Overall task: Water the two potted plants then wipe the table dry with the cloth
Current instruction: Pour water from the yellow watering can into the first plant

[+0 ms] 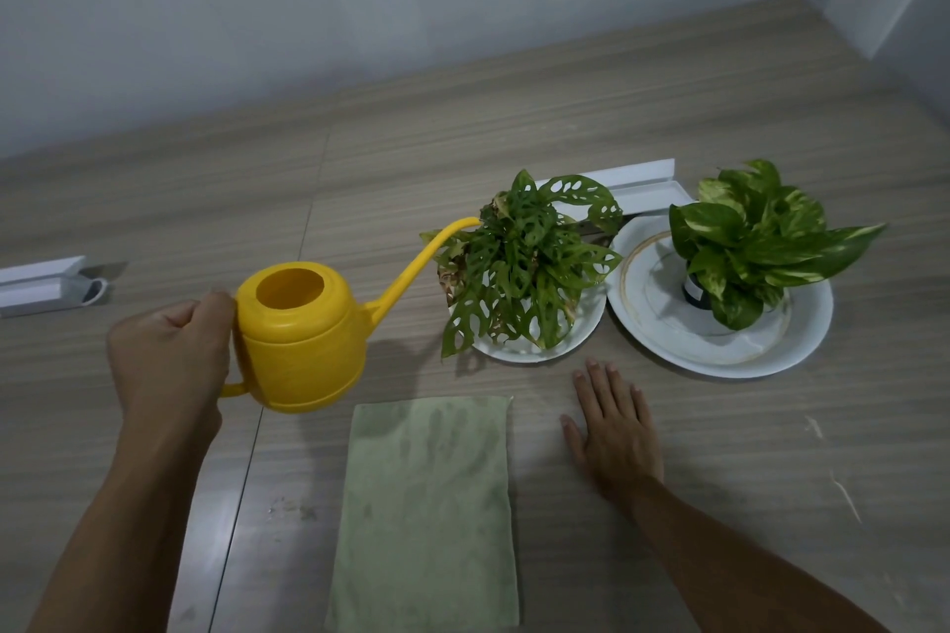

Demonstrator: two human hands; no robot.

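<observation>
Wood-grain table [668, 129] under a yellow plastic watering can [300, 339]: raised by left hand [169, 355] fisted round its handle, spout at the holey-leaved potted plant [524, 262]. Right hand [614, 432] flat, empty, beside waiting green cloth [426, 514].

I seem to be in a plain room of a home or small office, though I cannot tell which: a wide wood-grain laminate tabletop [514, 129] runs up against bare pale grey walls [257, 16]. Houseplants stand on white round plates [719, 350], a yellow plastic watering can [303, 334] is out, and white plastic trunking strips [36, 285] lie on the surface.
</observation>
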